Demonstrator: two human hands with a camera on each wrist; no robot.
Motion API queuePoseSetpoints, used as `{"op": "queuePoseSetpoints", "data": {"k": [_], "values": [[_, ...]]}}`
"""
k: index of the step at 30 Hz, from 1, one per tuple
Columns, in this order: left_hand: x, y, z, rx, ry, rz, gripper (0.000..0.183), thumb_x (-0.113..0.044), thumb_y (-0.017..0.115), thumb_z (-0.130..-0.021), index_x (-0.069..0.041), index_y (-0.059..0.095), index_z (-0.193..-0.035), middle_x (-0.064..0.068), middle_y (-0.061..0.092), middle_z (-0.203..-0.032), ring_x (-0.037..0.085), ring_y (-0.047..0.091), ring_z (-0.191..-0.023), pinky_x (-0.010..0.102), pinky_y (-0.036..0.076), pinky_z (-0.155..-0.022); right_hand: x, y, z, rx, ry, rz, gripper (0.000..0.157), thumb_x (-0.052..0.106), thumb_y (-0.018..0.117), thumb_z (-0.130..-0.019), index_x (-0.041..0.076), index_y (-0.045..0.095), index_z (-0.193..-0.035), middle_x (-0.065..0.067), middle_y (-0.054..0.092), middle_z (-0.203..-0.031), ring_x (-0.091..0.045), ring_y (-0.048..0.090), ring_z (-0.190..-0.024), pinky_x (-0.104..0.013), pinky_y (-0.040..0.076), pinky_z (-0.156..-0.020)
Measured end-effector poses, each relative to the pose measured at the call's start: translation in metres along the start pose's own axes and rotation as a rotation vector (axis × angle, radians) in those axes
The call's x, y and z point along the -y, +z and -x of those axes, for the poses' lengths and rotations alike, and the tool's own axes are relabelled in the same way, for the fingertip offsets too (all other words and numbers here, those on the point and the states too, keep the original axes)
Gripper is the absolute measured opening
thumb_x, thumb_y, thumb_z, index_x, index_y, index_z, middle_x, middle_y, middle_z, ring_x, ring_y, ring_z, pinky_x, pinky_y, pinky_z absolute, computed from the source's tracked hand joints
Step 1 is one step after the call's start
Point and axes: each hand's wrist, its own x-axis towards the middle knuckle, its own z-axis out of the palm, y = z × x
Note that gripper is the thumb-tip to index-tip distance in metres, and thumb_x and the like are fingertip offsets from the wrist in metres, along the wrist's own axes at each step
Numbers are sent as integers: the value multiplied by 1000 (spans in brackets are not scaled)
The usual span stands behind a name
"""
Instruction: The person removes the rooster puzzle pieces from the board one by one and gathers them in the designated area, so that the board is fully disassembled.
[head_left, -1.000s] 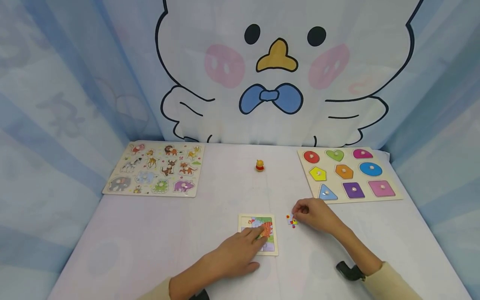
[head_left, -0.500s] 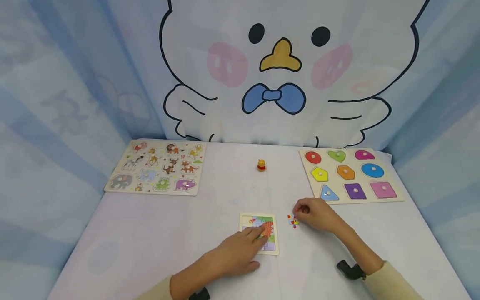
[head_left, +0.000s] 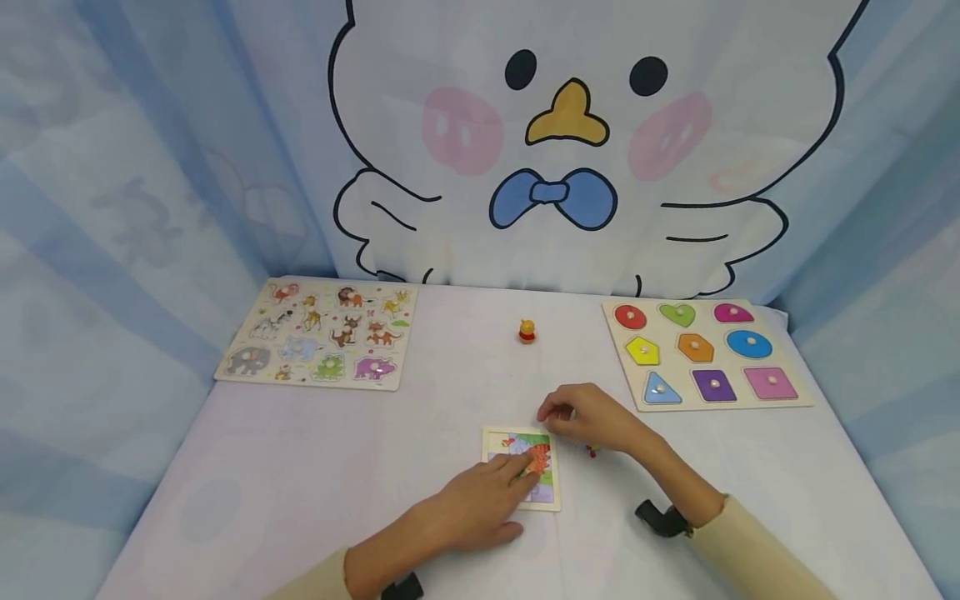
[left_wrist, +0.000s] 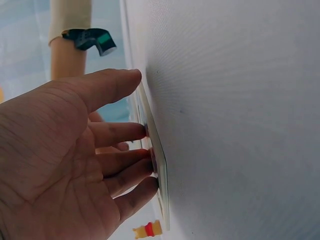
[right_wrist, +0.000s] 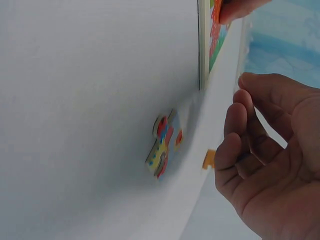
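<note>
My left hand (head_left: 476, 504) lies spread over a small square framed jigsaw puzzle (head_left: 556, 483), fingertips resting on its picture. An orange and green picture shows past the fingers. In the left wrist view the fingers touch the board while the thumb reaches along its near edge. My right hand (head_left: 588, 417) hovers by the puzzle's upper right corner. Its fingers are curled, thumb tip against the index finger, with nothing visible between them. On the table beneath that hand lies a loose jigsaw piece (right_wrist: 165, 145) in yellow, red and blue, mostly covered in the head view.
An animal peg board (head_left: 315, 333) lies at the back left. A shape peg board (head_left: 708, 354) with knobbed pieces lies at the back right. Between them stands a small yellow and red figurine (head_left: 527, 331). A printed curtain (head_left: 465, 242) encloses the table's back and sides.
My right hand has left the loose jigsaw piece and moved left to the puzzle's upper right corner. The left hand stays on the puzzle. The head view has shifted slightly.
</note>
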Motion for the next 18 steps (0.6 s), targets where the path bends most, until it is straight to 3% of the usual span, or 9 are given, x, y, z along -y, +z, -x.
{"op": "queuePoseSetpoints", "data": {"k": [9,18], "values": [[1,1,-1,-12,15,-30,66,-43,64,-94,-11,45,-148,7,34,-155,21,36,-136,33,35,-107,13,23,-24,102,-41,90,11,12,71,-90,19,74,-98,15,60,-87,-8,54,-80,-26,49,-75],[1,1,0,-34,23,-64,65,-44,65,-93,-11,47,-147,6,36,-154,21,38,-133,32,36,-106,21,28,-33,135,-90,138,12,10,70,-91,17,75,-100,12,62,-93,-7,55,-82,-25,49,-78]]}}
